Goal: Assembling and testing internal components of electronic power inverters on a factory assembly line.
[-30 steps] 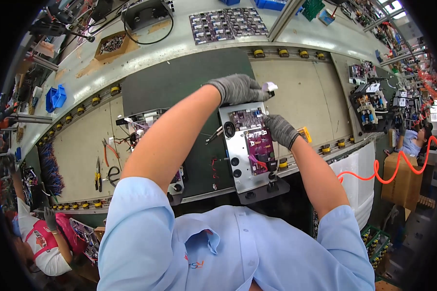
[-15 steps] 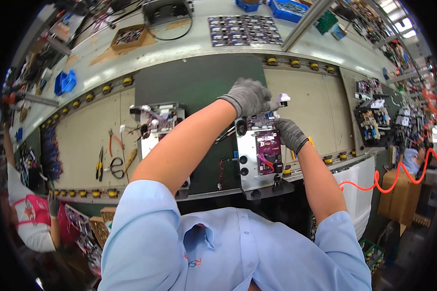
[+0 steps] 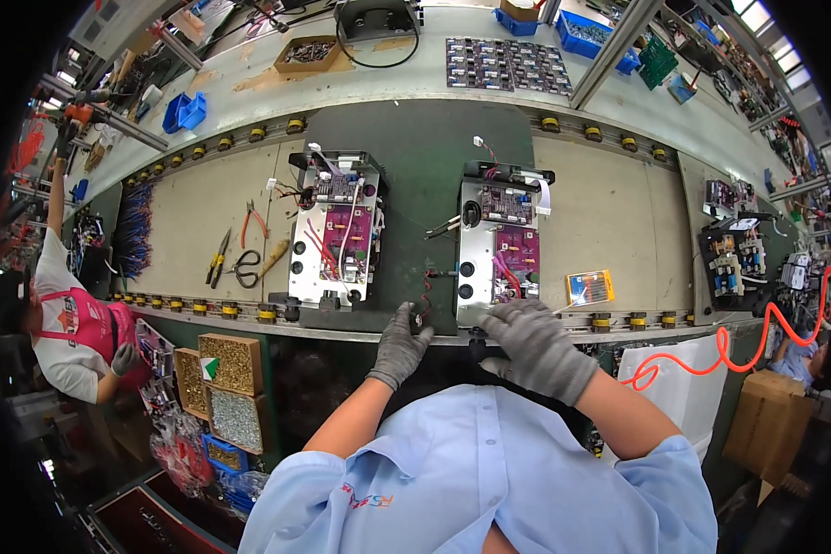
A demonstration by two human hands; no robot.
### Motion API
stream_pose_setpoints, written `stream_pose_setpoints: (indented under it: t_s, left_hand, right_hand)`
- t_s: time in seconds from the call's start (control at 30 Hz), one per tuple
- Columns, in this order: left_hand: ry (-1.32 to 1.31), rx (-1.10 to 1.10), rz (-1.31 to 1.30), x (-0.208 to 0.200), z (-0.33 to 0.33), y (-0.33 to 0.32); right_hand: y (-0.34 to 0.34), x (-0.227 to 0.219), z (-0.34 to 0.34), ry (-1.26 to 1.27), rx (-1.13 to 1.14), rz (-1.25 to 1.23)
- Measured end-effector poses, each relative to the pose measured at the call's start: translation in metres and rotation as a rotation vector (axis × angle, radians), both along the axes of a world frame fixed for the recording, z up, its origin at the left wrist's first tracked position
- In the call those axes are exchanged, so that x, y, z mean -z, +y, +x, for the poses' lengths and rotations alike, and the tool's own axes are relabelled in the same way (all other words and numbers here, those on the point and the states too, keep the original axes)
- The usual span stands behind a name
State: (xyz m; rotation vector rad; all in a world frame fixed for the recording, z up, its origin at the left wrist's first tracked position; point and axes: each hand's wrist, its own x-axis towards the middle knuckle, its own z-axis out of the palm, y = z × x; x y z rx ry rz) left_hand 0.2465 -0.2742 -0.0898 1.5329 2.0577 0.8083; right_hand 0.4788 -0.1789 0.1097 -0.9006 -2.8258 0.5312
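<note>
Both my hands wear grey knit gloves. My left hand (image 3: 401, 347) is at the near edge of the dark green mat, fingers closed around the connector end of a short twisted red-and-black wire (image 3: 426, 288). That wire comes out of the left side of the right-hand metal chassis (image 3: 472, 249). My right hand (image 3: 539, 353) reaches over the near end of this chassis, fingers stretched and thumb apart, and hides part of it. Purple circuit boards (image 3: 517, 247) sit in the chassis, with loose white and red leads. A second, similar chassis (image 3: 340, 222) stands to the left on the mat.
Pliers (image 3: 220, 258), orange-handled cutters (image 3: 254, 224) and black scissors (image 3: 246, 269) lie left of the mat (image 3: 415, 148). A yellow bit set (image 3: 589, 287) lies to the right. A coiled orange hose (image 3: 683, 355) hangs at right. A person in a pink apron (image 3: 81, 323) works at left.
Both hands have left the far part of the right chassis and come back to its near end. The left has closed on the red-and-black wire. The view has shifted, uncovering the left chassis.
</note>
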Motion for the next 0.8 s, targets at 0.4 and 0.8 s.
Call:
stream_pose_setpoints:
  t_s: [0.4,0.8]
  left_hand:
    - [-0.212,0.099,0.337,-0.123,-0.004,0.035]
    - [-1.758,-0.094,0.003,-0.044,0.001,0.195]
  right_hand:
    - [0.024,0.043,0.005,-0.218,-0.081,-0.286]
    - [0.03,0.044,-0.008,-0.515,0.057,-0.352]
